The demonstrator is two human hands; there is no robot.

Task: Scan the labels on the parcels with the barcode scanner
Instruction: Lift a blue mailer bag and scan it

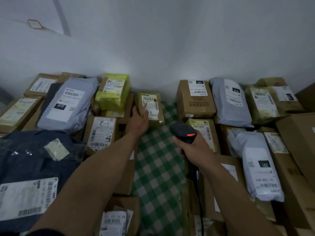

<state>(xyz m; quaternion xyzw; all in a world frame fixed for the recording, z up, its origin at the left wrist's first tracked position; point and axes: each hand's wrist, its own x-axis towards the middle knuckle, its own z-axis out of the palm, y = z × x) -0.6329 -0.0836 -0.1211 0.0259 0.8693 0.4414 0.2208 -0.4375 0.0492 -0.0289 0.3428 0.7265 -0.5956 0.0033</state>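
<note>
- L hand (139, 119) grips near corner of small brown parcel (150, 106), thumb on its side, fingers over the label (150, 103).
- Parcel sits at far end of green checked cloth (158, 167), by the wall (170, 48).
- R hand (191, 149) wraps round barcode scanner (184, 132) (1 red light on), head twd that parcel, not touching it.
- Pkgs piled on both sides.
</note>
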